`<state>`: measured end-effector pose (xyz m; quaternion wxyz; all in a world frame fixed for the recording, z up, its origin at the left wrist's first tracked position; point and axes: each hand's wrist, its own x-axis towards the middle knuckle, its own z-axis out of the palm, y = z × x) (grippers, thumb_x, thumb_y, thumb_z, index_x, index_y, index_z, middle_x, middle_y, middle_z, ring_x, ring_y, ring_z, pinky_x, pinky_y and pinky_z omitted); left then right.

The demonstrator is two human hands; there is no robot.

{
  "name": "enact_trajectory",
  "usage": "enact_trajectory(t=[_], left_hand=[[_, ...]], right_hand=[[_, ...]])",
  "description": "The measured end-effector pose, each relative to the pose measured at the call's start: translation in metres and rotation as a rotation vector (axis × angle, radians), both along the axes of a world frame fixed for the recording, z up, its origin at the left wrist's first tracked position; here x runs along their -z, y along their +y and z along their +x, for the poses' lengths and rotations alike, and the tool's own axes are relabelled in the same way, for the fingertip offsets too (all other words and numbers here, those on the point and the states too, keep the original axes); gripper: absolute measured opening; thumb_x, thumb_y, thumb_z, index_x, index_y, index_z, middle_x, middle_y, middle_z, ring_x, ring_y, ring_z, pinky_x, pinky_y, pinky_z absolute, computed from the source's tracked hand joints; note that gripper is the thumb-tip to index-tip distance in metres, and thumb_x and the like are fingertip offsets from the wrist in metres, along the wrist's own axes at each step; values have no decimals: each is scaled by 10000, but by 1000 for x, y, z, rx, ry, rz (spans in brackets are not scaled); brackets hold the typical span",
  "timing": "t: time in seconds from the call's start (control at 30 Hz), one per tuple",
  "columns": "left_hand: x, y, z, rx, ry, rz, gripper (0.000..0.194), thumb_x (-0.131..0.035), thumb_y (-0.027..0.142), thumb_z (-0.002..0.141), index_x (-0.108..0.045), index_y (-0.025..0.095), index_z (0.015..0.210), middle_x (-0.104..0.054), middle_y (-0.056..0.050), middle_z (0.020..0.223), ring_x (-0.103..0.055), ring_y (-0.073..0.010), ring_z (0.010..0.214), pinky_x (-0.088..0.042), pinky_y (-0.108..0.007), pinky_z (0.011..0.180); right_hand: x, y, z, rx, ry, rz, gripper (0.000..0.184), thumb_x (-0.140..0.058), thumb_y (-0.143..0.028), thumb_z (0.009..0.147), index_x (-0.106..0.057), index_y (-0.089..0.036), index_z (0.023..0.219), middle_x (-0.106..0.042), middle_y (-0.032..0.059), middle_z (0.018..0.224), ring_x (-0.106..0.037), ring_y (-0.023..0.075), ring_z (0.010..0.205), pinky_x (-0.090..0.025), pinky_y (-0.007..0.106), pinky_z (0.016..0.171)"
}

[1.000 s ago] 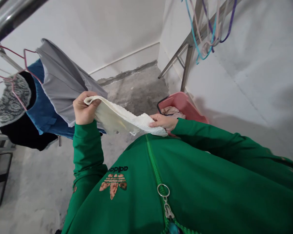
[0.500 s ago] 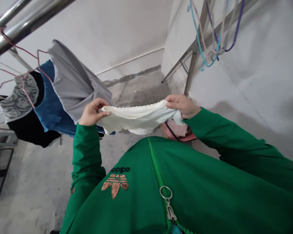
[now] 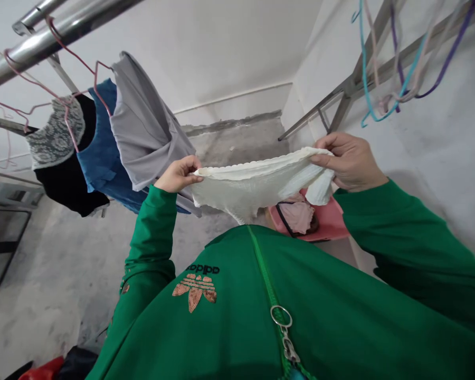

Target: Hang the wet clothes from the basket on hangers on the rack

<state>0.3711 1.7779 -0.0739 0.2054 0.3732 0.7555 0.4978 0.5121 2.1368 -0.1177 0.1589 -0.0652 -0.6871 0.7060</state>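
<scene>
A pair of white underpants (image 3: 253, 184) with a scalloped waistband is stretched out in front of my chest. My left hand (image 3: 180, 174) pinches one end of the waistband between thumb and fingers. At the other end my right hand (image 3: 346, 161) grips the waistband, with a loose fold of the cloth hanging below its fingers. The underpants' lower part droops toward my green jacket. Below my right hand, partly covered by the cloth and my sleeve, is a pink basin (image 3: 332, 219) with a pale pink garment (image 3: 298, 216) in it.
A metal rail (image 3: 75, 34) at upper left carries pink hangers (image 3: 65, 121) with a grey garment (image 3: 142, 121), a blue one (image 3: 103, 153) and a black lace-topped one (image 3: 69, 179). Several bare hangers (image 3: 399, 95) hang at upper right beside a metal stand (image 3: 350, 87).
Both hands have spread the underpants wider, my right hand moving outward and up. The view has shifted, so more of the pink basin shows.
</scene>
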Motion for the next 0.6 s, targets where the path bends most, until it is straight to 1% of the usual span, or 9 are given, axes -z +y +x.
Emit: enact_trajectory(t=[0.13,0.23,0.3,0.37,0.47,0.53,0.6], left_hand=[[7,6,2,-60,-55,72,402,-820,457,651,-591,136,729,-543,8,724,-500,-88,656,-395,-216,615],[9,10,5,-104,-92,95,412,-831,441,638,-553,143,704,-534,19,691,-492,-85,639,-382,-210,603],[11,13,6,-143,-111,113,431,-841,417,621,-505,153,680,-519,28,678,-471,-76,618,-367,-202,588],[13,15,6,-189,-122,155,451,-842,400,610,-461,165,670,-499,36,668,-438,-67,592,-344,-192,564],[15,17,4,-242,-140,203,424,-810,426,619,-483,181,732,-490,39,670,-418,-71,566,-326,-194,539],[14,19,4,-229,-111,159,419,-792,448,613,-553,183,833,-487,44,659,-417,-78,552,-318,-202,532],[11,22,8,-208,-18,17,427,-766,460,620,-617,170,895,-492,43,627,-425,-89,548,-311,-212,532]], right_hand=[[1,-1,2,-81,72,60,451,-884,-447,546,-561,-155,662,-544,-7,687,-475,85,636,-346,240,581],[0,-2,4,-119,8,77,471,-867,-453,569,-513,-155,652,-522,-9,692,-455,82,633,-333,244,584],[1,-1,4,-121,-30,83,493,-865,-454,565,-478,-160,650,-483,-24,668,-417,72,609,-302,242,568],[2,0,4,-114,-19,84,502,-858,-438,571,-441,-168,646,-444,-36,657,-390,68,603,-282,239,564],[4,1,0,-68,9,143,481,-840,-413,582,-428,-174,646,-417,-41,644,-363,68,599,-268,233,563],[6,0,-3,-41,11,215,469,-829,-422,583,-434,-176,643,-414,-39,632,-353,73,593,-262,230,558],[7,-1,-4,-44,16,258,482,-819,-456,587,-426,-181,639,-417,-33,628,-356,81,595,-267,230,556]])
